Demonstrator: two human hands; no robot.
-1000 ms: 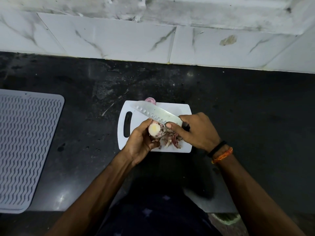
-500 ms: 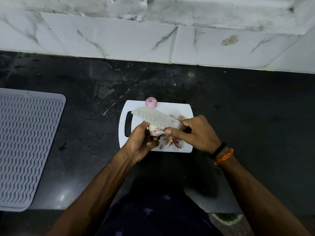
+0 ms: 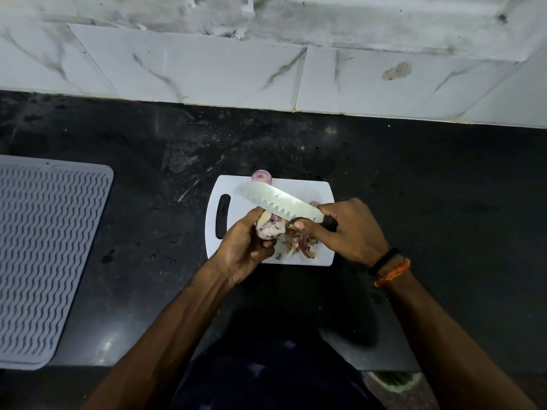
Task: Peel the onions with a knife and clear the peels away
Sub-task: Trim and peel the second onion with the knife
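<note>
My left hand (image 3: pixel 245 247) grips a pale, partly peeled onion (image 3: pixel 270 227) just above the white cutting board (image 3: pixel 299 190). The knife (image 3: pixel 281 202) is held by my right hand (image 3: pixel 349 229) at its dark handle, thumb reaching toward the onion. Its broad blade lies across the top of the onion, tip pointing up and left. A heap of purple and tan peels (image 3: pixel 299 245) lies on the board below the blade. A second, purple onion (image 3: pixel 261 176) sits at the board's far edge.
The board rests on a black stone counter (image 3: pixel 414 187) backed by a white marble wall (image 3: pixel 207 72). A grey ribbed drying mat (image 3: pixel 41 250) lies at the left. The counter's near edge runs close to my body.
The onion has turned in my left hand, its pale cut end now facing away. The knife blade shifted slightly up over it, uncovering the far purple onion.
</note>
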